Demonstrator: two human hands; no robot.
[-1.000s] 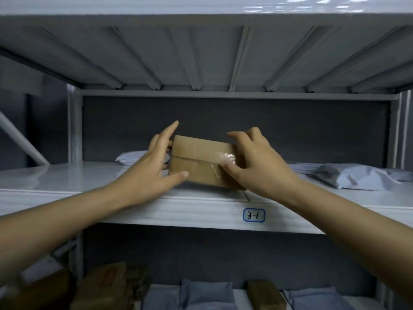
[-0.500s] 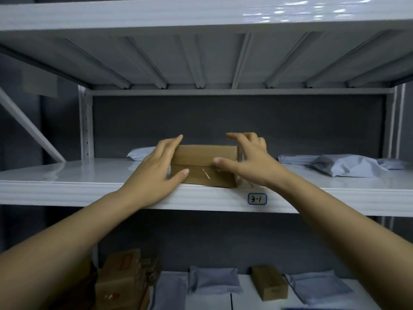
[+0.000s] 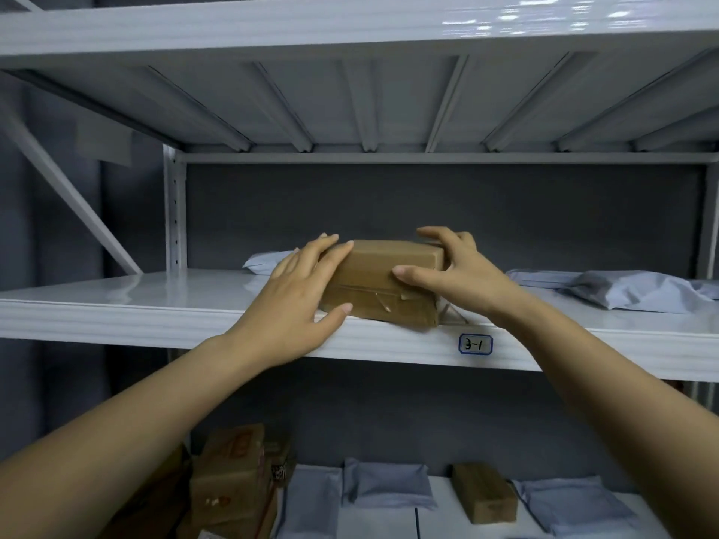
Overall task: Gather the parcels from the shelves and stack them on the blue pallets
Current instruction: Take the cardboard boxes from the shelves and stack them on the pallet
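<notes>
Parcel: brown box (image 3: pixel 383 284) sits at the front edge of the shelf (image 3: pixel 155 305), right above the 3-1 tag (image 3: pixel 475 344).
Left hand (image 3: pixel 297 301): clamped on the box's left end.
Right hand (image 3: pixel 459 276): wrapped on the right end, thumb across the front.
Tip: squeeze evenly, lift level, then draw it clear of the lip.

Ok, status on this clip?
Left hand, right hand clasp brown box, one each end. Box on shelf 3-1 edge. Nothing blocking.
</notes>
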